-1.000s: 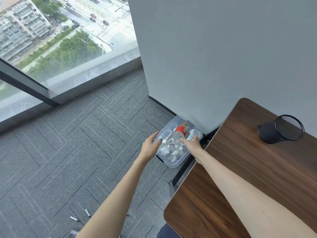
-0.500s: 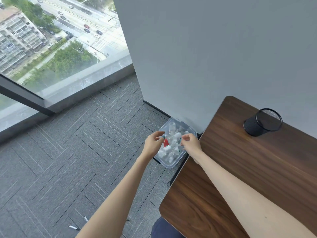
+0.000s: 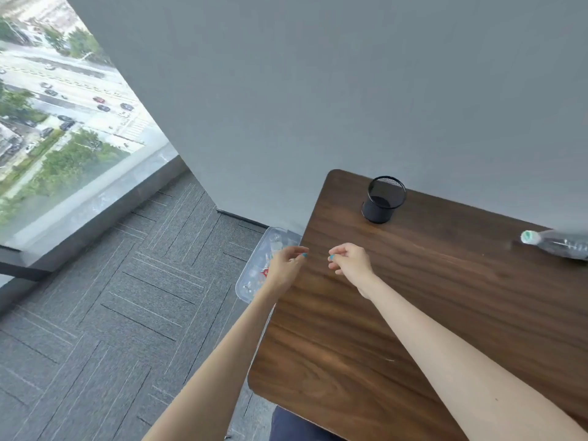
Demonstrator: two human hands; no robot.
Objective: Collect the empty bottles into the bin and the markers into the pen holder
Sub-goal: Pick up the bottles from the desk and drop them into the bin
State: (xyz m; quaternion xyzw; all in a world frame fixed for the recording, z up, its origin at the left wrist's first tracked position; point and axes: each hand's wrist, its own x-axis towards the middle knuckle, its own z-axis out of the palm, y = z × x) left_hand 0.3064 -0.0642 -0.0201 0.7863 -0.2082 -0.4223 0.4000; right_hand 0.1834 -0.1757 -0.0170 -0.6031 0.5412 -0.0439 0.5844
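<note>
Both hands up over the tabletop edge, each pinching something tiny and blue.

The left hand (image 3: 286, 265) and right hand (image 3: 351, 261) sit mid-frame, close together but apart, fingers curled with a small blue bit nipped at the fingertips of each; too small and blurry to say what it is. Under the left hand, down on the grey carpet floor (image 3: 127, 297), the clear bin (image 3: 254, 275) shows beside the tabletop (image 3: 413, 313) edge with bottles jumbled inside, mostly hidden. Up from the hands, the black mesh pen holder (image 3: 383, 200) stands upright near the wall. At the right edge of the frame a clear bottle (image 3: 560, 245) with a pale green cap lies on its side on the tabletop. Window (image 3: 63, 122) fills the upper left.
</note>
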